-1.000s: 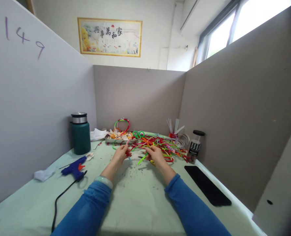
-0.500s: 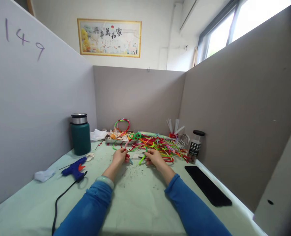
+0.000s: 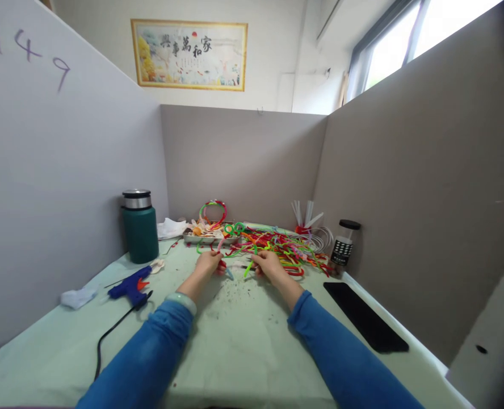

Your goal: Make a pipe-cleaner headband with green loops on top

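Observation:
My left hand (image 3: 208,263) is pinched closed on a pipe cleaner, whose pink part (image 3: 221,244) rises above the fingers while a pale blue end (image 3: 229,274) pokes out below. In my right hand (image 3: 268,263), closed fingertips grip a green pipe cleaner (image 3: 248,269) slanting down toward the table. Dark, thin blade-like tips (image 3: 247,267) show beside the right fingers; whether they are held or lie on the cloth I cannot tell. A heap of colourful pipe cleaners (image 3: 281,244) lies just behind my right hand.
At the left are a blue glue gun (image 3: 129,286) with a black cord, a green bottle (image 3: 140,234) and crumpled white paper (image 3: 78,296). A metal tray (image 3: 192,241) of small pieces stands at the back. To the right are a jar (image 3: 343,250) and a black slab (image 3: 365,316). Grey partitions enclose the table.
The camera view has shifted slightly, so the surroundings sit a little higher in the picture. Both hands keep their grips and have barely moved.

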A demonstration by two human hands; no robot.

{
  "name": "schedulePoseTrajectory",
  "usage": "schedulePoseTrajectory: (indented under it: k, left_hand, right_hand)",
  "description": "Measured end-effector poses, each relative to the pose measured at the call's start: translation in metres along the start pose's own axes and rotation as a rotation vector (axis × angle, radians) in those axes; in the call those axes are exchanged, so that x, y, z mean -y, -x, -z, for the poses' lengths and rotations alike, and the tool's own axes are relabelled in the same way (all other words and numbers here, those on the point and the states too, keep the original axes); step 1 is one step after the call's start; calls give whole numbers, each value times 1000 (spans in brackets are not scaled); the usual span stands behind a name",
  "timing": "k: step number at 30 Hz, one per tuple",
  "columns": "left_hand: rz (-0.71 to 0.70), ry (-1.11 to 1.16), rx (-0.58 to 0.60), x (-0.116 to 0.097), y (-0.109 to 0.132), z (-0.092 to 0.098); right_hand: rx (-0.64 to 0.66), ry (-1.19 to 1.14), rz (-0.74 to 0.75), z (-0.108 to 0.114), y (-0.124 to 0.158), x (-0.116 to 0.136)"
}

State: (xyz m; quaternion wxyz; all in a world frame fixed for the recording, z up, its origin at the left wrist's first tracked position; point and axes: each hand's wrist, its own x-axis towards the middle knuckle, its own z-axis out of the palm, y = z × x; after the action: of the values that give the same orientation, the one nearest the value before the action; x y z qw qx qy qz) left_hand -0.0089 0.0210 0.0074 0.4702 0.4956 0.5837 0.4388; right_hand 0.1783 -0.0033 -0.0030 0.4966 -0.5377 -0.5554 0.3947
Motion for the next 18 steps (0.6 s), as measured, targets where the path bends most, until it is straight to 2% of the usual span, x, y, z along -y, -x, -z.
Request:
schedulePoseTrajectory:
  k: [4, 7, 9, 13, 18]
  left_hand:
    - [-26, -42, -26, -19, -22, 15]
    - [-62, -76, -69, -33, -47, 29]
    - [-131, -176, -137, -41, -67, 39]
    - [-209, -276, -232, -53, -105, 57]
    - [-242, -291, -266, -63, -149, 73]
  right_hand:
    - [-29, 84, -15, -11, -20, 23]
    - [-36, 111, -20, -26, -49, 39]
    - [-38, 123, -13, -37, -71, 46]
    - [-22, 136, -4, -56, -115, 50]
    - [-17, 149, -6, -80, -166, 48]
